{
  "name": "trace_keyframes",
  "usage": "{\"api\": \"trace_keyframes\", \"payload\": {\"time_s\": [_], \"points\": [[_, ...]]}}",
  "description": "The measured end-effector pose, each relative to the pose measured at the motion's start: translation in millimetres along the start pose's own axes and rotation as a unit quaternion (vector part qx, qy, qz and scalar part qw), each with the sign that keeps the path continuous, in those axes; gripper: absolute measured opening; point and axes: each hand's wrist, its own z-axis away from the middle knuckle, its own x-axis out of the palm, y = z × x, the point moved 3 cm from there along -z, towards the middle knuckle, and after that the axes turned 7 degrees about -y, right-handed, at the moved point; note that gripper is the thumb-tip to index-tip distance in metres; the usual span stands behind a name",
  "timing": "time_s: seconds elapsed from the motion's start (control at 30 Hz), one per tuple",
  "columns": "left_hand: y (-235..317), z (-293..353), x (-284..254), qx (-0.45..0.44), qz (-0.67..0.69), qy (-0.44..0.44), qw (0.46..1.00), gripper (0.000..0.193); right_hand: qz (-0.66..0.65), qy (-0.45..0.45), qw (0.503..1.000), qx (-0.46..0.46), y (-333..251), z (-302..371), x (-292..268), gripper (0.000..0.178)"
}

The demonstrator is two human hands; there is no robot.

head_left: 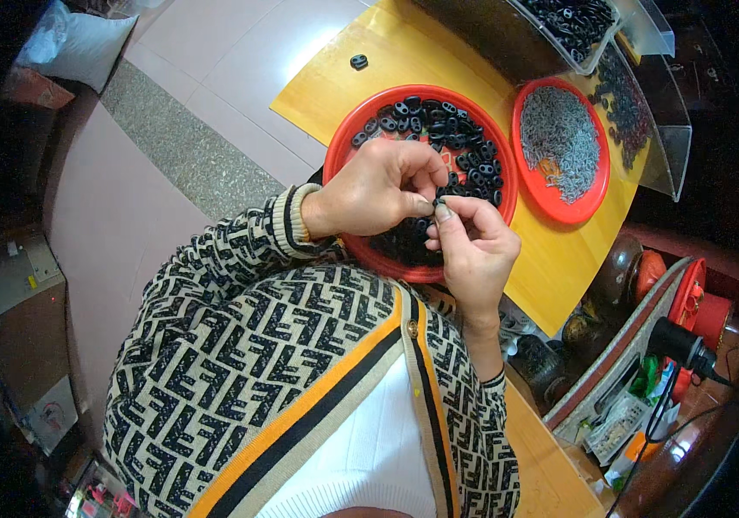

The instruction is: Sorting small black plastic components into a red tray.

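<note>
left fingers [417, 205] and right fingers [449, 224] on a black piece [438, 200] over a red tray [509, 164]

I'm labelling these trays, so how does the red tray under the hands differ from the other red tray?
The first tray, under the left hand and right hand, holds black two-holed pieces; the other tray holds small grey pieces. In this view, the first tray looks larger and rounder, the other tray smaller and more oval. Both are red with raised rims.

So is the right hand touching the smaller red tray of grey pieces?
Apart. The head view shows a strip of yellow board between the right hand and the smaller red tray.
</note>
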Motion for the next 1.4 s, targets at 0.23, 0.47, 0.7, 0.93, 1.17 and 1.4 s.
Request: {"api": "trace_keyframes", "payload": {"time_s": [0.23, 0.47, 0.7, 0.93, 1.17, 1.4], "points": [[-12.5, -3.2, 7.4, -0.013, 0.183, -0.017, 0.983, 0.028, -0.075, 0.025, 0.997, 0.015, 3.8, -6.1, -9.2, 0.010], [-21.1, 5.4, 8.5, -0.063, 0.219, 0.027, 0.973, 0.026, -0.058, 0.021, 0.998, 0.019, 8.4, -4.1, -7.0, 0.010], [-29.7, 13.2, 10.2, -0.034, 0.114, 0.036, 0.992, 0.018, -0.018, 0.010, 0.999, 0.040, 17.2, 1.7, -1.7, 0.009], [-24.9, 8.1, 8.8, -0.068, 0.121, 0.032, 0.990, 0.017, -0.048, -0.005, 0.998, 0.047, 21.2, -1.8, -4.7, 0.009], [-15.1, -12.4, -33.7, 0.128, -0.334, 0.075, 0.931, 0.020, -0.103, 0.026, 0.994, 0.038, 24.1, 4.4, -20.2, 0.009], [-36.4, -36.7, -33.8, 0.153, -0.507, -0.026, 0.848, 0.023, -0.106, 0.027, 0.993, 0.050, 26.1, 7.5, -22.0, 0.009]]}}
